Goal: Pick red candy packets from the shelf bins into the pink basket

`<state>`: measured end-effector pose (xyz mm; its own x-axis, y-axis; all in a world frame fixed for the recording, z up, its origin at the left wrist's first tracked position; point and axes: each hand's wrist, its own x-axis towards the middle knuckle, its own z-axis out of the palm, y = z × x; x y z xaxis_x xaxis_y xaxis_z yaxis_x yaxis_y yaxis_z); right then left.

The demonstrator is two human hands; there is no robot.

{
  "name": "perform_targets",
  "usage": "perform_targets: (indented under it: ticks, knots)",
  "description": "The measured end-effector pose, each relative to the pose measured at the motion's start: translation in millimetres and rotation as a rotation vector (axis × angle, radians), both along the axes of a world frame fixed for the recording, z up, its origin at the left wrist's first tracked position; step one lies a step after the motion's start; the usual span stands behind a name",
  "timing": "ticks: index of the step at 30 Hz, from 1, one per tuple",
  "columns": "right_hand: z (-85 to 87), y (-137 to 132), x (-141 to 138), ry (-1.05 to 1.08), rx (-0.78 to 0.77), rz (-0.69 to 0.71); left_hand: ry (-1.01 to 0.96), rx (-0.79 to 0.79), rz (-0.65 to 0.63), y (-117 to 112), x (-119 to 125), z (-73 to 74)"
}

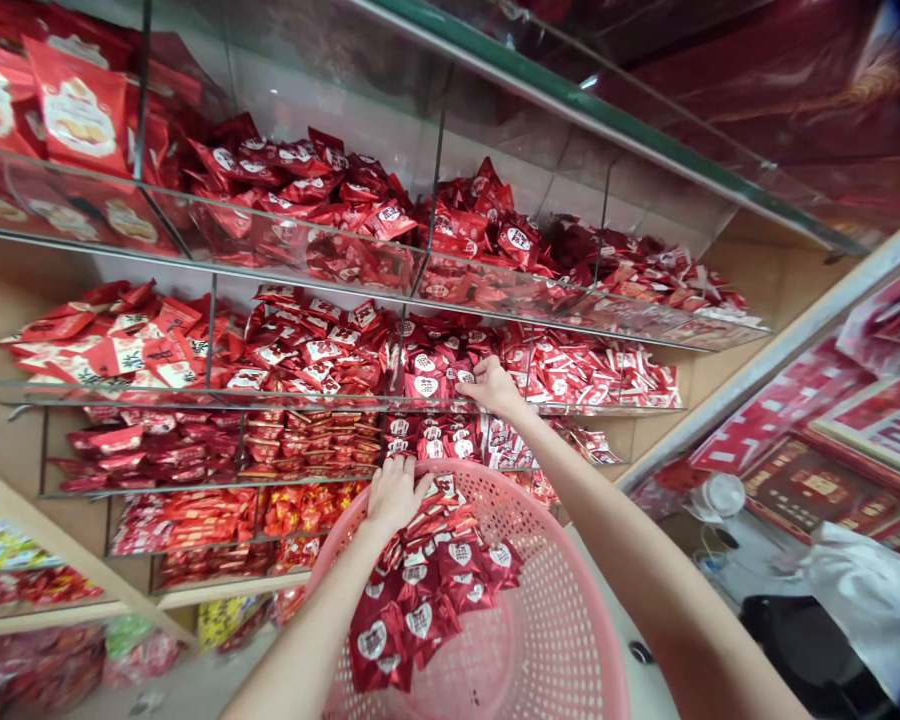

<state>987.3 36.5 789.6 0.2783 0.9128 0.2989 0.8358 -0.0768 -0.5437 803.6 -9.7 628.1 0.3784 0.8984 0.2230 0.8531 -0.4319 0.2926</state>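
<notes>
A pink plastic basket (570, 600) with holes in its wall stands in front of the shelves, partly filled with small dark red packets (420, 620) bearing white heart-shaped labels. My left hand (396, 497) lies over the basket's far left rim, its fingers curled on the edge. My right hand (489, 387) reaches into a middle shelf compartment, thumb and fingers drawn together at a dark red packet (426, 386) pile with the same heart labels. Whether a packet is pinched between those fingertips is hard to make out.
Clear dividers and a front glass lip (300, 400) separate the compartments of red packets. A green-edged glass shelf (607, 110) juts out overhead. At the right are flat red boxes (825, 490), a white plastic bag (862, 590) and a black object (802, 650). A wooden frame post (67, 540) slants at lower left.
</notes>
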Motion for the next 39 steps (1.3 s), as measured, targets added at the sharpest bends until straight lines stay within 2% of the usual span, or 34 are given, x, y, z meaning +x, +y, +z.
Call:
perform_targets:
  ticks: [3,6,9,11,13,15,17,20,23,26,30,34,39]
  knots:
    - [1.6,-13.6,-2.9,0.072,0.201,0.098,0.002,-0.008,-0.008,-0.3,0.1,1.2]
    - [6.7,-42.4,-10.5,0.193,0.416,0.187,-0.005,-0.016,-0.005,-1.0,0.2,2.5]
    - [5.4,-81.6,-22.2,0.389,0.455,0.221,-0.005,-0.021,0.004,-1.5,0.3,3.0]
    - [-4.4,-108.1,-30.9,0.576,0.342,0.241,-0.002,-0.017,0.002,-1.6,0.6,2.8]
    - [-22.6,-131.0,-39.2,0.811,0.146,0.263,-0.002,-0.008,0.0,-1.5,0.9,2.1]
    - [-47.9,-148.1,-46.7,1.055,-0.041,0.265,-0.001,0.002,-0.001,-1.3,1.4,1.1]
    - [-76.6,-159.0,-53.0,1.254,-0.163,0.247,0.0,0.007,0.001,-1.1,1.7,0.0]
    - [-116.6,-165.9,-59.4,1.364,-0.29,0.205,-0.002,0.001,0.0,-1.2,1.9,-0.7]
    - [-143.1,-166.4,-62.5,1.317,-0.366,0.115,-0.008,-0.007,-0.006,-1.9,1.9,0.3]
    - [-155.7,-166.1,-64.0,1.317,-0.406,0.025,0.005,-0.023,-0.003,-2.4,1.9,2.5]
    - [-164.5,-169.1,-66.6,1.26,-0.539,-0.043,0.012,-0.033,-0.008,-1.8,1.7,3.4]
    - [-171.8,-172.5,-69.7,1.168,-0.642,-0.056,0.011,-0.028,-0.009,-0.5,1.6,1.6]
    - [-176.2,-171.8,-70.5,1.145,-0.673,-0.063,0.019,-0.004,-0.016,0.0,1.5,1.3]
